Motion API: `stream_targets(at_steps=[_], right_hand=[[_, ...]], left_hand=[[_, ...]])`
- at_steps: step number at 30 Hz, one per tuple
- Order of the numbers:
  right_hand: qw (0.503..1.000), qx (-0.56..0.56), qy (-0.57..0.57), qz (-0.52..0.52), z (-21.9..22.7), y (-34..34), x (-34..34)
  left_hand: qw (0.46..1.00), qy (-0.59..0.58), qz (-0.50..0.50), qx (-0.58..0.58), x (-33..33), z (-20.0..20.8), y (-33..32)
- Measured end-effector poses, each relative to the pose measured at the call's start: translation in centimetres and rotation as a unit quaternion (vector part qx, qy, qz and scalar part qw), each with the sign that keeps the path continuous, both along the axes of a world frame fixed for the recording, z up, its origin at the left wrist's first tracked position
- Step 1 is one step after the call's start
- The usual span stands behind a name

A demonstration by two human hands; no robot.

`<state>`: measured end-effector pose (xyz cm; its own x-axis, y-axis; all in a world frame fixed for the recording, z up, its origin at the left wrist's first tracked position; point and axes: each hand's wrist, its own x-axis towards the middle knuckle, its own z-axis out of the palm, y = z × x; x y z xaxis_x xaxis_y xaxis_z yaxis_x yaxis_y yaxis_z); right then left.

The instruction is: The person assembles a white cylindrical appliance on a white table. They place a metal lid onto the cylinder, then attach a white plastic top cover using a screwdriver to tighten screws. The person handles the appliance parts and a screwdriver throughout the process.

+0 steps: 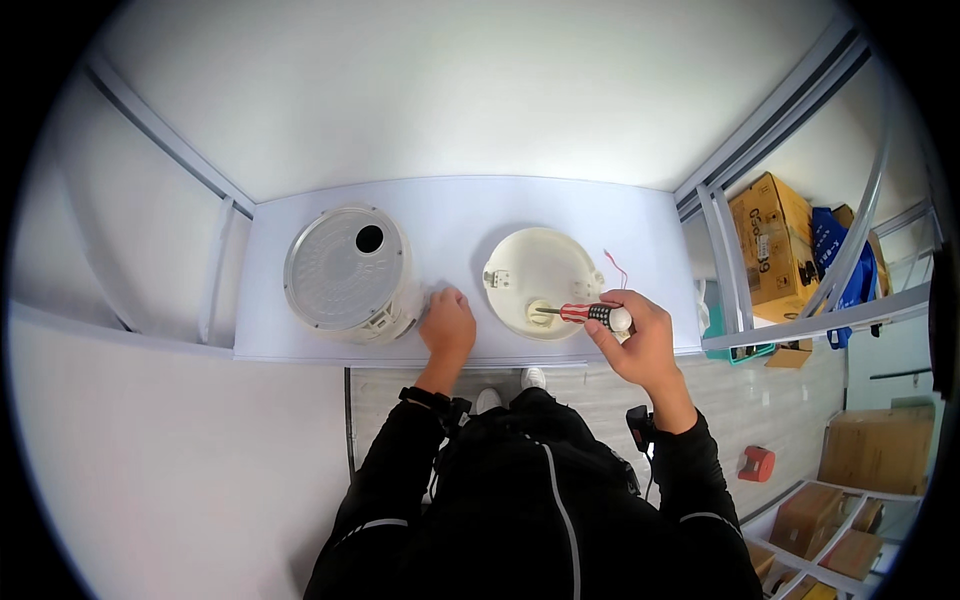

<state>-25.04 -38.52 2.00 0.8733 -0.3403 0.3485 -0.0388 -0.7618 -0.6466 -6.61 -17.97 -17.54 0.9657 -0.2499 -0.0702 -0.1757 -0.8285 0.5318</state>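
Note:
In my right hand point(645, 345) is a screwdriver point(577, 313) with a red, black and white handle, its shaft pointing left. The tip lies over a small round cream-coloured piece point(540, 313) at the near side of a shallow cream-coloured round cover point(545, 265). My left hand point(449, 322) rests on the table with its fingers curled, close beside a large round white appliance body point(405, 310). Its fingertips are hidden, so whether they hold anything does not show. A grey metal plate point(340, 275) with a dark round hole tops the body.
Both round parts stand on a white table point(450, 210), with a thin red wire point(618, 266) right of the cover. Past the frame on the right are a cardboard box point(770, 245), a blue bag point(850, 265) and a teal bin point(745, 355). A red object point(757, 463) lies on the floor.

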Motion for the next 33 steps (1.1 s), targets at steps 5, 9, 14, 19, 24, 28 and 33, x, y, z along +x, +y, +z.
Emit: stream_targets(at_steps=[5,9,14,19,24,28,33], right_hand=[[1.000,-0.011,-0.016,-0.005,-0.2,-0.6,-0.4],[1.000,0.008,-0.012,-0.007,-0.2,-0.6,-0.2],[1.000,0.012,-0.022,0.000,-0.5,-0.9,0.0],[0.999,0.002,-0.040,0.017,-1.1,-1.5,0.1],[1.000,0.012,-0.018,0.010,-0.7,-1.5,0.2],[0.999,0.005,-0.030,0.011,-0.9,-2.0,0.2],[0.999,0.001,-0.050,0.014,-1.5,-2.3,0.5]], left_hand=[[0.999,-0.012,-0.012,-0.032,0.0,0.0,0.0],[0.989,-0.075,-0.017,-0.125,0.3,-0.4,0.1],[0.961,-0.113,-0.018,-0.253,0.3,1.4,-0.7],[0.953,-0.140,-0.079,-0.256,0.1,4.8,-2.5],[0.944,-0.215,-0.184,-0.168,1.0,4.8,-3.4],[0.950,-0.192,-0.210,-0.128,1.5,4.4,-3.9],[0.958,-0.166,-0.196,-0.132,1.4,4.2,-4.4]])
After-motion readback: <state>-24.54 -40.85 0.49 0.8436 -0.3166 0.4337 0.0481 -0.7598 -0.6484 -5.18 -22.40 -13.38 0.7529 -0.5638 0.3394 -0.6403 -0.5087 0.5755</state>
